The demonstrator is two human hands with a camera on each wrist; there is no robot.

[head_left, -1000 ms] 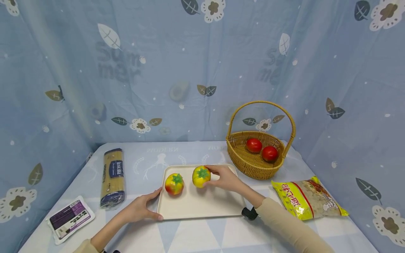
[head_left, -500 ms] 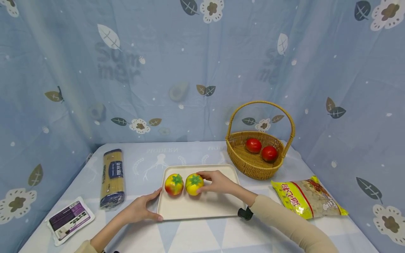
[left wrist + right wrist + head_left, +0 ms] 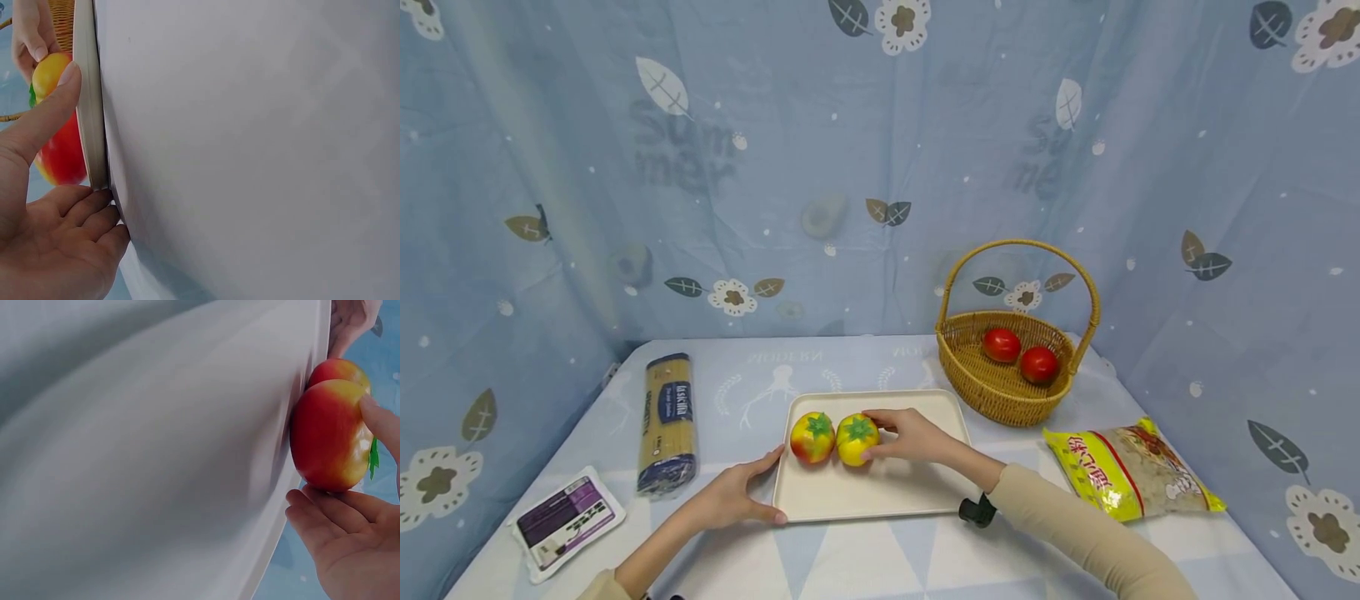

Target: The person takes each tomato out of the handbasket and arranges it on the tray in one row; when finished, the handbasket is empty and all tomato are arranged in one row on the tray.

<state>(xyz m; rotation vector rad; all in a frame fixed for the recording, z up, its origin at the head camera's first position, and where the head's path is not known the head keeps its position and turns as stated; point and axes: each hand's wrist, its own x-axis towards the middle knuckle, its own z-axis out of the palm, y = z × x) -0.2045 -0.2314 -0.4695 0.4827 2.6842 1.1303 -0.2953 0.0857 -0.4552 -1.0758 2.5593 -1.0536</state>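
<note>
Two yellow-and-red tomatoes with green leafy tops sit side by side on a cream rectangular tray [image 3: 880, 496]. My right hand [image 3: 910, 436] holds the right tomato [image 3: 857, 440] between thumb and fingers; in the right wrist view this tomato [image 3: 328, 437] shows a red underside near the tray surface. Just left of it, the other tomato [image 3: 812, 438] appears to touch it. My left hand [image 3: 730, 497] rests against the tray's left end, its thumb at the front corner and fingers along the side. In the left wrist view the left hand's fingers [image 3: 94, 215] touch the rim.
Behind the tray to the right stands a wicker basket [image 3: 992, 396] with a tall handle, holding two red tomatoes [image 3: 1002, 345]. A yellow pasta bag [image 3: 1131, 471] lies at right. On the left lie a spaghetti pack [image 3: 667, 421] and a white-and-purple packet [image 3: 567, 521].
The right hand has moved the right tomato leftward and slightly down, up beside the left tomato. The left hand and tray have stayed in place.
</note>
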